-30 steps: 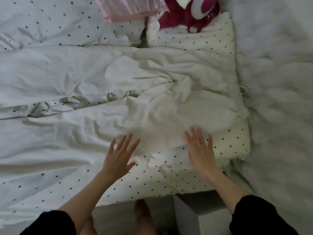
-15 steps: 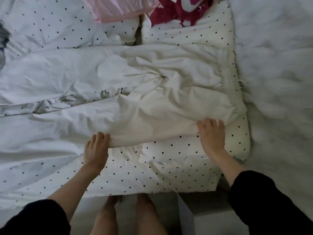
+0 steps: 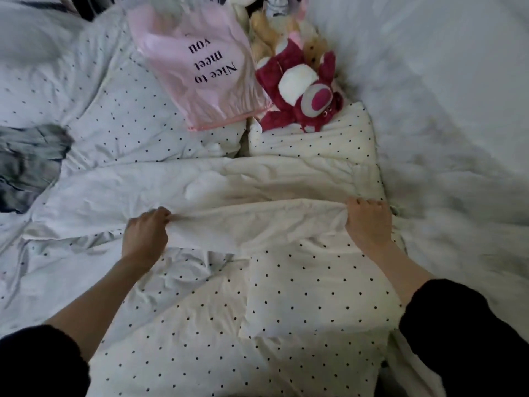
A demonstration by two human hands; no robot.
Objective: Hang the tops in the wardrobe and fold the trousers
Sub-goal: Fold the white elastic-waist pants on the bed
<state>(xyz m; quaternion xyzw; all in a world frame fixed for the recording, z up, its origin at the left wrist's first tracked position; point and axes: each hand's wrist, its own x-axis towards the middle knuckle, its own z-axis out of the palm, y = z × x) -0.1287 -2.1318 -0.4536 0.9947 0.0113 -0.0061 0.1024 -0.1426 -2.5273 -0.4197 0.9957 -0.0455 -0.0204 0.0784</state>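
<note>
Both hands grip white trousers (image 3: 257,222) w/ curled fingers: left hand (image 3: 146,233) mid-leg, right hand (image 3: 367,222) at waistband end, lifting near edge off dotted duvet (image 3: 286,310).

We are looking at the white trousers (image 3: 217,184), which are lying crosswise over the dotted bedding, creased and rumpled, legs stretching away to the left and the gathered waist sitting at the right. We are seeing their near edge lifting off the bed and doubling over toward the far edge, forming a long raised fold running left to right, while the far half is lying flat.
</note>
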